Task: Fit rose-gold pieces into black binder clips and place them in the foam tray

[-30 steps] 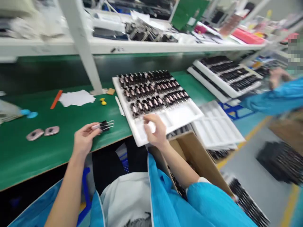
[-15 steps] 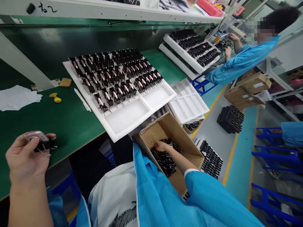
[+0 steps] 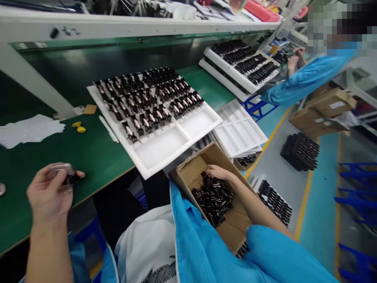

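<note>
My left hand is closed around a small rounded pinkish-grey part, with a black binder clip on it, above the green bench at left. My right hand reaches into a cardboard box by my lap. Its fingers are closed on a black binder clip, over a heap of loose black binder clips. Ahead on the bench, a white tray carries rows of black clips clamped on pinkish parts; its two front compartments hold none.
Left on the green bench lie white paper, a yellow knob-like piece and a tan block. White trays are stacked beyond the box. A co-worker in a blue sleeve works near more filled trays.
My right hand has risen from the heap of clips toward the box's far side, a clip at its fingertips. My left hand still holds the pinkish-grey part. The view has shifted slightly.
</note>
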The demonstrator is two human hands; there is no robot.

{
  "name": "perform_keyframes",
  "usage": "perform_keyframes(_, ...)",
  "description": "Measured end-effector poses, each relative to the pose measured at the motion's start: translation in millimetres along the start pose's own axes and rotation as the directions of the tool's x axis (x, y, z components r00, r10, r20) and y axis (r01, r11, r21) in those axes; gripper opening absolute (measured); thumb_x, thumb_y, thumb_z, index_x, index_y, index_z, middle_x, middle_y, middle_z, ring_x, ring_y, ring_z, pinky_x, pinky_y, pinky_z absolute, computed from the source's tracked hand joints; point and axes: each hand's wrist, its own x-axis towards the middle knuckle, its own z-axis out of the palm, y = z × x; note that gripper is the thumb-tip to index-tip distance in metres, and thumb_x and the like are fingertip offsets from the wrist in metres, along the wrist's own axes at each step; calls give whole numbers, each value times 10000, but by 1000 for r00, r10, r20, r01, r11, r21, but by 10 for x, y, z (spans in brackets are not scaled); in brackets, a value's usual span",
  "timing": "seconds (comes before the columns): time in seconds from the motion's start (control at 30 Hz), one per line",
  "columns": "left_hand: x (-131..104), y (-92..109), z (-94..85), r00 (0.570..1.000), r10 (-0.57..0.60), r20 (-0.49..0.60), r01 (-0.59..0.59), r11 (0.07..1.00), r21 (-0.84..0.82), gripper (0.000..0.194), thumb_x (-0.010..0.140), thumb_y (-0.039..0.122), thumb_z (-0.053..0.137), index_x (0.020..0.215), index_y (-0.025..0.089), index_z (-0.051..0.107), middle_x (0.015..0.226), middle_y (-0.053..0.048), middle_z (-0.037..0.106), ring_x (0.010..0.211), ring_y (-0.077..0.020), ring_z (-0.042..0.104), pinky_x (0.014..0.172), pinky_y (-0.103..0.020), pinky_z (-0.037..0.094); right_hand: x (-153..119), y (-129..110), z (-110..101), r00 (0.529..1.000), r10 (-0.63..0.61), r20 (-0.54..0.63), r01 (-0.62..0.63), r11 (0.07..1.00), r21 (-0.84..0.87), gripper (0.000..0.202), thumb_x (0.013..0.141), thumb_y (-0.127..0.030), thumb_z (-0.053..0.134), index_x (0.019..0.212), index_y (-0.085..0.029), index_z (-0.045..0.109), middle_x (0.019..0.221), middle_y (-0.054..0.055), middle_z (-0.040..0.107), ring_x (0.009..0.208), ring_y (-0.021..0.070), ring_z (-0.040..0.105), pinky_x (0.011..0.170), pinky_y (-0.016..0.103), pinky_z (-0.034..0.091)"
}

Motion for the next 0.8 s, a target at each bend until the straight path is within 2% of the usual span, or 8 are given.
perform_keyframes(0.1,-69,-37,-7,994,-56,90,51,997,60,426,596,358,951,921,199,728,852,-3,738,635,-182,658,509,-336,570,-288,-425,-367,988,-157,10,154,977,146,395,1004,-359,359,803,-159,634,717,63,622,657,200,591,653,312,507)
perform_keyframes(0.17,-113,-51,-19,986,-87,140,72,991,110,449,661,378,918,999,154,725,888,-51,744,599,-185,671,432,-275,491,-468,-864,-551,934,-356,-1,336,880,336,452,1020,-484,428,804,-175,676,772,87,638,742,228,613,734,349,519)
perform_keyframes(0.3,-164,-53,-62,980,-105,170,80,985,151,478,685,393,904,1051,140,729,907,-90,755,554,-173,673,385,-220,382,-670,-2010,-608,699,-690,186,571,696,435,372,989,-528,585,892,-209,748,914,101,690,891,249,639,856,365,511)
perform_keyframes(0.4,-184,-35,-109,966,-135,222,101,982,157,461,718,397,886,1076,151,731,897,-87,754,543,-159,668,393,-208,351,-560,-2847,-354,556,-777,296,564,614,552,300,946,-497,681,969,-198,708,891,67,689,807,205,637,761,329,531)
perform_keyframes(0.47,-191,-23,-143,956,-143,255,109,984,143,439,739,393,874,1079,152,737,883,-82,749,543,-152,661,409,-210,363,-368,-3290,-135,547,-806,225,521,538,662,347,866,-472,781,1035,-193,665,892,51,690,778,186,640,723,312,541)
perform_keyframes(0.6,-187,-19,-195,947,-136,291,117,990,80,397,757,380,862,1062,145,763,859,-76,738,538,-149,647,469,-247,452,23,-3850,212,620,-783,43,563,483,671,411,828,-515,778,1010,-163,670,795,33,670,637,148,591,596,272,503)
perform_keyframes(0.7,-183,-46,-228,940,-132,314,132,991,21,376,745,361,873,1036,141,784,851,-78,736,540,-144,632,522,-282,518,139,-3991,357,624,-781,19,633,520,574,385,884,-541,684,956,-163,691,625,-16,573,517,120,479,483,240,372)
perform_keyframes(0.8,-181,-91,-266,934,-137,331,156,987,-33,380,732,351,882,1037,143,794,860,-84,737,565,-146,626,521,-283,533,139,-3964,417,591,-806,-39,714,500,490,390,909,-518,644,998,-148,728,660,3,593,582,138,515,543,259,394)
